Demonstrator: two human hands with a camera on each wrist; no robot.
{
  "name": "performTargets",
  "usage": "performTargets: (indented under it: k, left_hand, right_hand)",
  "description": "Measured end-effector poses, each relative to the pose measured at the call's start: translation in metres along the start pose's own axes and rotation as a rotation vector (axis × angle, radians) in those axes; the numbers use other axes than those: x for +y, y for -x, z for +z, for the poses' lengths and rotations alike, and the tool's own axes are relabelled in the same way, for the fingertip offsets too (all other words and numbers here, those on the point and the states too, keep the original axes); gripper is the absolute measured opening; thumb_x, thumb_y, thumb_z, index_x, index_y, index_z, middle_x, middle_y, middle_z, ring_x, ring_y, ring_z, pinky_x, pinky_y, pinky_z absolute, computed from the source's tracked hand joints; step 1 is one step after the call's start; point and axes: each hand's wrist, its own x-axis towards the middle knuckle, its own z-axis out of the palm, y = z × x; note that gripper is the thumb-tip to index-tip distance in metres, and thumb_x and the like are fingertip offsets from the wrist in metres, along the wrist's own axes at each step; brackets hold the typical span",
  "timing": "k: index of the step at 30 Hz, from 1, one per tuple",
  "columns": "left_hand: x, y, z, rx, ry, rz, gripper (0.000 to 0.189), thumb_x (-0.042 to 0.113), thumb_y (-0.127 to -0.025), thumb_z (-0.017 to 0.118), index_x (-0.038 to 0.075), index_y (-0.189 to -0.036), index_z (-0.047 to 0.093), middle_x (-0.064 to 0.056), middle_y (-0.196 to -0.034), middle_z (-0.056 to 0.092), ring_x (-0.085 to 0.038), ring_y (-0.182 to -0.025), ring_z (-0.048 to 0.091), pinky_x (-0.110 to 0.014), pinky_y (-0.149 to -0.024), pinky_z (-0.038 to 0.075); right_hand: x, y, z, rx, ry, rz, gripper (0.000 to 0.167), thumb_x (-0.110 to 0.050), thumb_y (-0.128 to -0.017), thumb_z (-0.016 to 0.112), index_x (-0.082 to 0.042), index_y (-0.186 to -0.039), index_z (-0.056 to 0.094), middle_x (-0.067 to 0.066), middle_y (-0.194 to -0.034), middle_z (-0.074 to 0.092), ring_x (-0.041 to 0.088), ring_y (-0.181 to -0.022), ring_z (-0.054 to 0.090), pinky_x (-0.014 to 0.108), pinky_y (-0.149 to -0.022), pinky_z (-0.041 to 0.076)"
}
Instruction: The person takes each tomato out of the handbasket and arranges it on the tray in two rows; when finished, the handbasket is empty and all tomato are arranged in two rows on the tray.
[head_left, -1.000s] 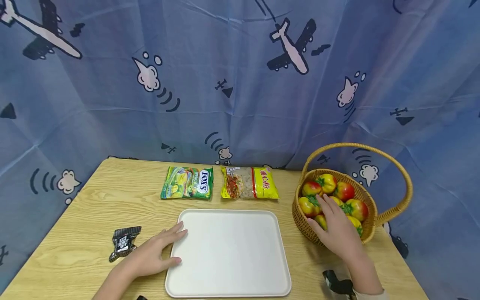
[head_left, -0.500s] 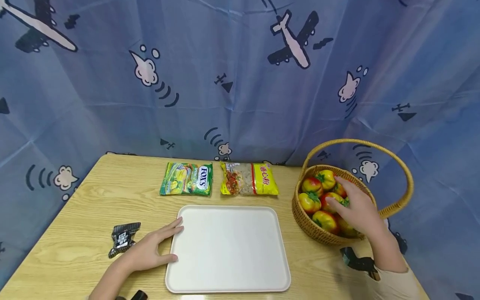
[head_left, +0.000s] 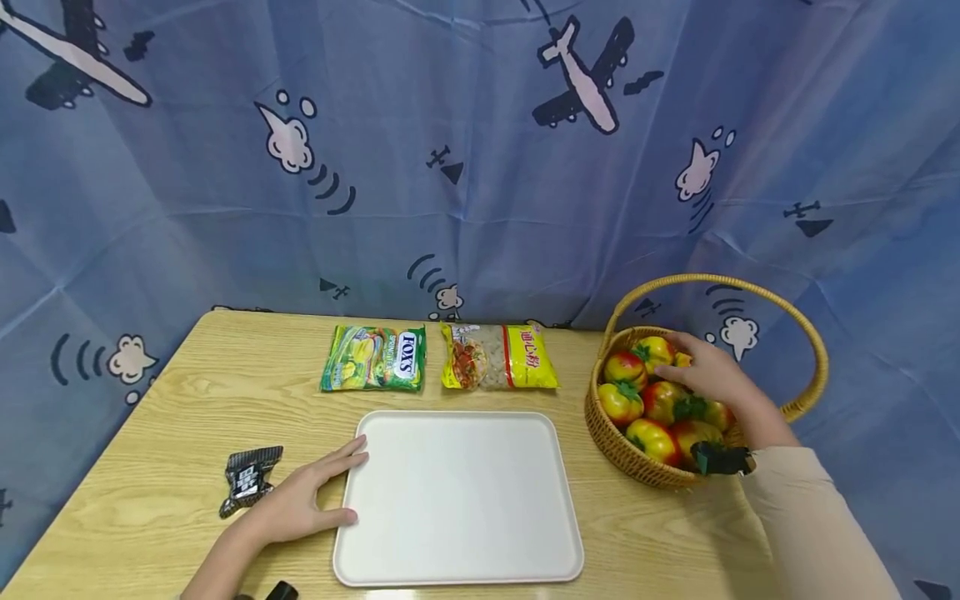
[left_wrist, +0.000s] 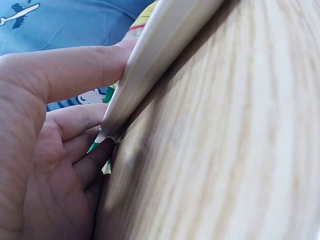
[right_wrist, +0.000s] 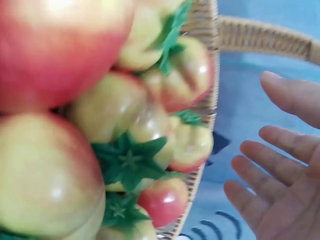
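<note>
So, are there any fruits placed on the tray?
No, in the head view the fruits show only in the basket, beside the tray.

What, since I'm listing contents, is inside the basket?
Red-yellow fruits, some showing green tops. The right hand hides some in the head view; the floor of the basket is covered.

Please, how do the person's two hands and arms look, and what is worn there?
The left hand and right hand wear no gloves. A plain beige sleeve reaches the right wrist, where a black device sits. Another black piece shows beside the bare left forearm.
</note>
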Motion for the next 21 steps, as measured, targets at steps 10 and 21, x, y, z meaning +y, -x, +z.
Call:
performTargets:
  k: [10, 21]
  left_hand:
    - [0.001, -0.001, -0.003, -0.022, 0.022, -0.01, 0.074, 0.049, -0.081, 0.069, 0.016, -0.142, 0.045, -0.004, -0.155, 0.031, -0.035, -0.137, 0.034, -0.059, -0.103, 0.037]
    - [-0.001, 0.0, -0.003, -0.025, 0.027, -0.009, 0.075, 0.046, -0.081, 0.07, 0.015, -0.143, 0.043, -0.004, -0.155, 0.031, -0.035, -0.137, 0.034, -0.06, -0.102, 0.037]
  right_hand:
    - [0.019, -0.032, 0.0, -0.055, 0.027, 0.07, 0.075, -0.031, -0.09, 0.063, 0.012, -0.142, 0.028, 0.038, -0.134, 0.04, 0.055, -0.122, 0.037, 0.065, -0.098, 0.034]
    - [0.028, -0.053, 0.004, -0.067, 0.024, 0.088, 0.07, -0.022, -0.089, 0.063, 0.014, -0.139, 0.03, 0.038, -0.128, 0.042, 0.052, -0.112, 0.044, 0.062, -0.091, 0.04]
